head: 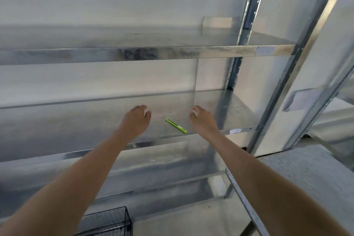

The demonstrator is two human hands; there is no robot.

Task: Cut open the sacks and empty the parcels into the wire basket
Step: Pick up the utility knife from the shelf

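Note:
A bright green cutter (176,125) lies on the middle metal shelf (76,120), near its front edge. Both arms reach out over that shelf. My left hand (136,119) hovers just left of the cutter with fingers loosely curled and holds nothing. My right hand (201,119) hovers just right of it, fingers loosely bent, also holding nothing. Neither hand touches the cutter. A corner of the black wire basket (113,220) shows at the bottom, below the shelves. No sacks or parcels are in view.
The galvanised shelving has an upper shelf (134,53) and a lower shelf (153,168). Steel uprights (275,101) rise at the right. A second metal rail (247,205) slants across the lower right over a grey floor (306,168).

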